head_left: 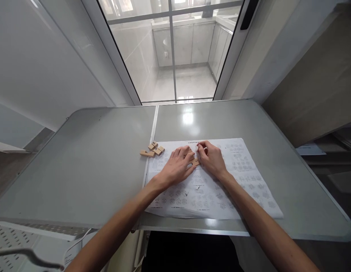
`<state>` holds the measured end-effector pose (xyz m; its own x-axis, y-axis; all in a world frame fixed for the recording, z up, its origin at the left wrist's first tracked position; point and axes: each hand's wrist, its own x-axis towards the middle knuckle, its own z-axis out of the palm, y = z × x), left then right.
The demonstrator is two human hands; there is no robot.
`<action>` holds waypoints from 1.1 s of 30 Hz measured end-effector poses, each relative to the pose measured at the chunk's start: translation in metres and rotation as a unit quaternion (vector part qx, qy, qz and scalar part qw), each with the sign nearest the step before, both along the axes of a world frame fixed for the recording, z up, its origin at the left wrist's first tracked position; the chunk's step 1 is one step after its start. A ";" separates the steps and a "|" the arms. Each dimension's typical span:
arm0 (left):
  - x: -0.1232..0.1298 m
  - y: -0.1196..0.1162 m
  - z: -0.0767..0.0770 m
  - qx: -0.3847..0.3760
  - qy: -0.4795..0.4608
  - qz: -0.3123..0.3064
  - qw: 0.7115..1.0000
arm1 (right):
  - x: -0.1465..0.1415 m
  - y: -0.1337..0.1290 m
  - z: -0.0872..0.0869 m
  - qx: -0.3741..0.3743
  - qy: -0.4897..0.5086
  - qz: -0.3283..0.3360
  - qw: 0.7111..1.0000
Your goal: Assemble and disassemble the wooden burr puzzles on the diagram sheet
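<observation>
My left hand (178, 165) rests low over the printed sheet (255, 181), its fingers and thumb closed around a light wooden puzzle piece (195, 161) with a notch in it. Part of that piece is hidden under the fingers. Close on its right, my right hand (212, 156) is curled with thumb and fingertips together. What those fingertips hold, if anything, cannot be made out. Left of my hands, several notched wooden puzzle pieces (157, 152) lie in a loose pile by the sheet's upper left edge, with one longer piece (147, 153) across the table seam.
The grey folding table (79, 162) has a metal seam (154, 126) left of its middle. Rows of small printed diagrams cover the sheet. Beyond the table's far edge stands a glass door (175, 56). A shelf (323, 158) is at the right.
</observation>
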<state>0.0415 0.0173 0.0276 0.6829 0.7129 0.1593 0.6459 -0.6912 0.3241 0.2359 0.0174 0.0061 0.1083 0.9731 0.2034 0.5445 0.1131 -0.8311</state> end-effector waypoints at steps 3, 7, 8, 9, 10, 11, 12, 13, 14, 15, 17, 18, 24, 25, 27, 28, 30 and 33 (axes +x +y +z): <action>-0.017 -0.007 0.006 0.002 0.014 -0.043 0.999 | -0.001 -0.001 0.000 -0.002 -0.014 0.001 1.000; -0.040 -0.018 0.017 -0.008 0.038 -0.073 0.997 | -0.002 -0.002 -0.001 -0.006 -0.029 -0.004 1.000; -0.046 -0.020 0.019 -0.014 0.044 -0.076 0.996 | -0.002 -0.002 -0.001 -0.008 -0.031 -0.004 0.999; -0.051 -0.021 0.022 -0.021 0.049 -0.079 0.996 | -0.002 -0.002 -0.001 -0.009 -0.032 -0.003 0.999; -0.057 -0.022 0.025 -0.026 0.051 -0.079 0.995 | -0.002 -0.003 -0.001 -0.010 -0.034 -0.002 0.999; -0.062 -0.023 0.027 -0.031 0.053 -0.078 0.995 | -0.002 -0.003 -0.001 -0.012 -0.036 -0.003 0.999; -0.067 -0.023 0.029 -0.035 0.053 -0.077 0.995 | -0.002 -0.003 0.000 -0.013 -0.038 -0.003 0.999; -0.072 -0.023 0.031 -0.039 0.053 -0.076 0.995 | -0.002 -0.004 0.000 -0.015 -0.041 -0.004 0.999; -0.077 -0.024 0.033 -0.041 0.053 -0.074 0.995 | -0.003 -0.004 0.001 -0.016 -0.042 -0.006 0.999; -0.081 -0.024 0.034 -0.043 0.055 -0.072 0.995 | -0.003 -0.005 0.001 -0.017 -0.043 -0.008 0.999; -0.088 -0.024 0.035 -0.043 0.058 -0.068 0.995 | -0.004 -0.005 0.002 -0.019 -0.046 -0.009 0.999; -0.091 -0.024 0.036 -0.043 0.059 -0.067 0.995 | -0.004 -0.005 0.003 -0.020 -0.048 -0.009 0.999; -0.111 -0.023 0.037 -0.043 0.090 -0.068 0.993 | -0.005 -0.006 0.003 -0.020 -0.049 -0.012 0.999; -0.114 -0.023 0.038 -0.044 0.100 -0.066 0.992 | -0.005 -0.006 0.003 -0.021 -0.049 -0.013 0.999; -0.115 -0.025 0.040 -0.043 0.111 -0.059 0.991 | -0.006 -0.006 0.003 -0.021 -0.050 -0.012 0.998; -0.113 -0.027 0.042 -0.040 0.109 -0.055 0.992 | -0.006 -0.006 0.003 -0.022 -0.051 -0.012 0.998; -0.103 -0.032 0.046 -0.036 0.094 -0.050 0.994 | -0.006 -0.006 0.002 -0.023 -0.055 -0.010 0.998; -0.071 -0.040 0.048 -0.040 0.040 -0.053 0.997 | -0.006 -0.006 0.001 -0.017 -0.067 -0.005 0.998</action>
